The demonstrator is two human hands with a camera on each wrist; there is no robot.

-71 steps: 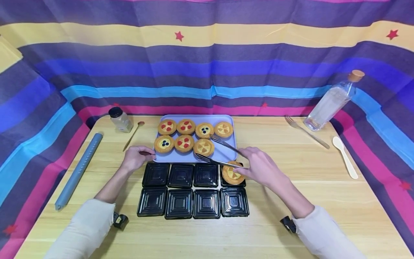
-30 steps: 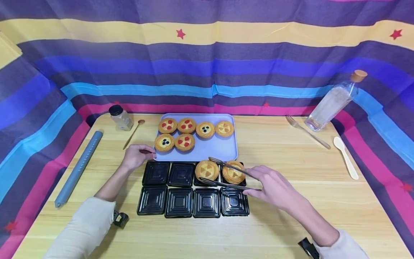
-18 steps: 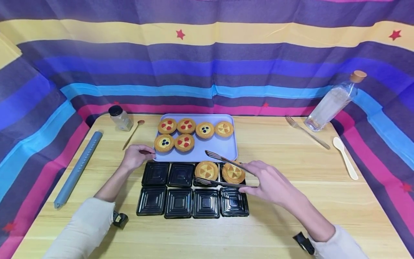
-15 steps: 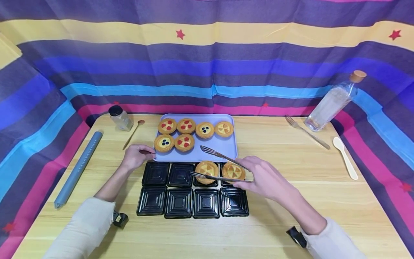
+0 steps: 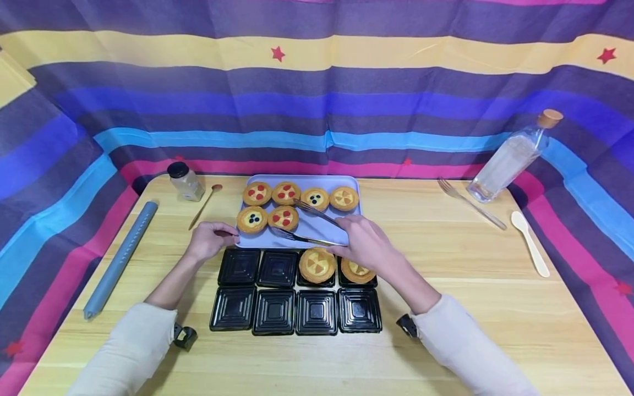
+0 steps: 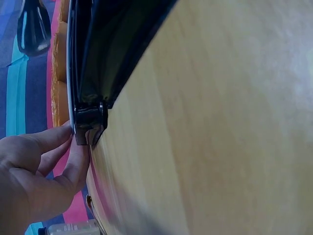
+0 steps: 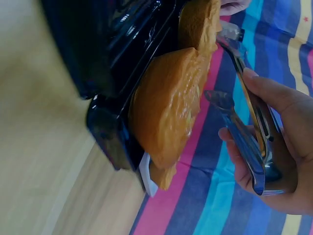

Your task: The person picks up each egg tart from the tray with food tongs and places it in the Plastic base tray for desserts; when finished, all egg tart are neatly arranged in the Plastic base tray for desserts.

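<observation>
My left hand (image 5: 210,240) pinches the front left corner of a lilac tray (image 5: 315,226). Metal tongs (image 5: 303,238) are held in my right hand (image 5: 369,242), their tips spread around a red-topped tart (image 5: 284,219) in the tray's front row. Whether they touch it is unclear. Several other tarts on the tray have red, dark-blue or triangular toppings. In front stand two rows of black square plastic boxes (image 5: 239,268). Two triangle-topped tarts, one (image 5: 317,265) and another (image 5: 355,270) partly behind my hand, sit in the right end of the upper row.
Left of the tray are a jar with a black lid (image 5: 186,181), a small wooden spoon (image 5: 204,208) and a grey-blue rod (image 5: 120,261). To the right lie a fork (image 5: 473,203) and a cream spoon (image 5: 530,245), near a corked bottle (image 5: 505,165).
A triangle-topped tart went from the tray into the third upper box. The tongs let go of it, then moved left and up over the tray. My left hand stayed at the tray corner.
</observation>
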